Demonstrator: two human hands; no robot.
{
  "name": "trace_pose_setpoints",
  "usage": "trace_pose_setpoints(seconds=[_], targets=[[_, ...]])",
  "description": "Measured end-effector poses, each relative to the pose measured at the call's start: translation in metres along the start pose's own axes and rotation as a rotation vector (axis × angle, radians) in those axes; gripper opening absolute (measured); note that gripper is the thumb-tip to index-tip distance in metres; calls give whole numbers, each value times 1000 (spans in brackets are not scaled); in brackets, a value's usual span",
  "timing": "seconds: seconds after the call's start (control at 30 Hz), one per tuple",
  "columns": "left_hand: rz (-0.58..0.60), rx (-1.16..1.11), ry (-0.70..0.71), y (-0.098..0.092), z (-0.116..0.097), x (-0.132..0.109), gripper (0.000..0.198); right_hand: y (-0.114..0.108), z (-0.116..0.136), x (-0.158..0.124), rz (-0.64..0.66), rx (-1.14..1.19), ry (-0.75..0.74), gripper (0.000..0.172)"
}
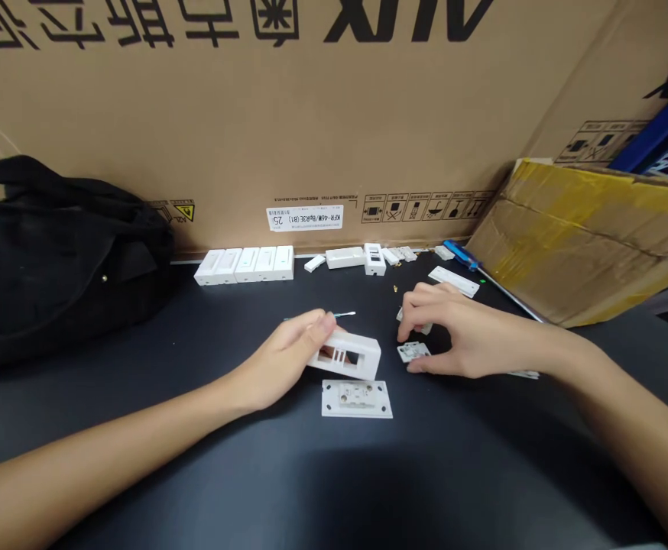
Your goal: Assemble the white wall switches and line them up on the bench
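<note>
A tall cardboard carton (254,130) forms the backdrop to a black tabletop (208,451), with a printed label (304,218) just above a row of white plastic housings (244,265) lined up along its foot. A black bag (64,260) slumps at the far left. On the right, a taped cardboard flap (589,244) leans in, and a blue-handled screwdriver (460,254) lies near it, just beyond a flat white strip (454,281). A tiny brass screw (395,289) sits alone on the black surface.

In the middle, the left hand (285,359) holds a white housing (348,355) by one end, its fingers (316,325) pressed together over the top. That grip sensibly leaves the housing's slotted window side uncovered and in plain sight. A thin white-tipped stick (339,315) pokes out behind those fingers. Directly in front lies a white base plate (357,399), so close to the housing that I can't tell whether they touch.

The right hand (468,332) arches over a small square piece (413,352), its fingers (426,305) spread and curved downward, with the fingertips and thumb coming in around the edges. Whether they are actually pinching it, I cannot tell. Another small white part (417,326) sits just behind it, partly hidden. Working from the edges like this is the careful way with so small a piece, since it keeps the face visible.
</note>
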State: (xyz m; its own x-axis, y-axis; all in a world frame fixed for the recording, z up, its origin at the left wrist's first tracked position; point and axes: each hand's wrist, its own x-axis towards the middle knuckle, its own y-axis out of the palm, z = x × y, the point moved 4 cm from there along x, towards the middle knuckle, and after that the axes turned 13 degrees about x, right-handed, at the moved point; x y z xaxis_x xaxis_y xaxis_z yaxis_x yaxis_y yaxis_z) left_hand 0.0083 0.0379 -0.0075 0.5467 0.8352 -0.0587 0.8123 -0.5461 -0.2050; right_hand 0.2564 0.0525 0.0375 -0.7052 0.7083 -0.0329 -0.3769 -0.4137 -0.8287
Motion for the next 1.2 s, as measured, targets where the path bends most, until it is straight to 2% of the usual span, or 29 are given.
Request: trace_pose_setpoints(seconds=[0.07,0.13,0.23,0.37,0.57,0.7,0.8,0.97,1.2], targets=[[-27,-73,-64,0,2,2,55,-10,-2,0,-24,24,16,35],[-27,-190,-120,0,4,5,57,-25,-9,2,-101,-21,39,37],[-33,-261,-185,-2,5,9,55,-45,-30,6,-169,-188,102,34],[-15,-288,-238,3,3,20,52,-57,-56,10,-193,-331,167,26],[36,-368,-235,20,-2,46,45,-46,-77,6,-316,-382,191,29],[27,-422,-220,21,-2,56,37,-39,-87,7,-376,-410,216,34],[13,-452,-208,18,-1,55,36,-40,-92,19,-410,-413,226,40],[-25,-466,-207,15,-1,51,45,-37,-99,42,-376,-389,200,45],[-46,-490,-196,15,-2,52,52,-33,-90,41,-332,-354,192,31]])
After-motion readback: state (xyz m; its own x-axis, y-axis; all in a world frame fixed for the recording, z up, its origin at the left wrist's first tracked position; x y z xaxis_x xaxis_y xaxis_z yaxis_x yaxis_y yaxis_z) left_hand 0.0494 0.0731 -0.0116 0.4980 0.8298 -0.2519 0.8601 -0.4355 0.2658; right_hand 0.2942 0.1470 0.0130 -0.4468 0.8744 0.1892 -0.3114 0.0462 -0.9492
